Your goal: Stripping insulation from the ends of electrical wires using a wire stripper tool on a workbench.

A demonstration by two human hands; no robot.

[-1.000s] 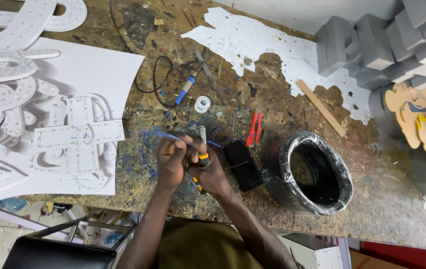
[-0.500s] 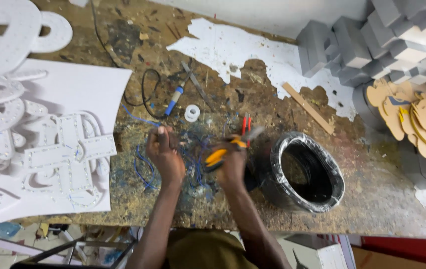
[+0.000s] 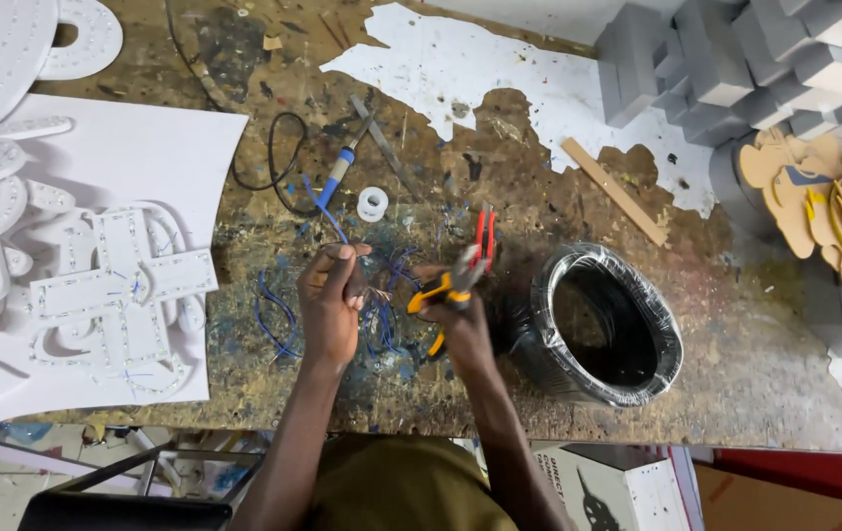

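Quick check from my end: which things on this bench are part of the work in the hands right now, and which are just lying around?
In hand:
- left hand pinching thin wires
- right hand holding yellow-handled pliers

Lying about:
- coil of black cable
- red-handled cutters
- blue-handled soldering iron
- tape roll
- wooden strip
- grey foam blocks
- white cut-out letters

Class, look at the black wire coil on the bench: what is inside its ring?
Inside the coil there is only a dark hollow; no object shows in it. Its floor is in shadow, so whether bare bench lies there cannot be told. The right hand covers the coil's left edge.
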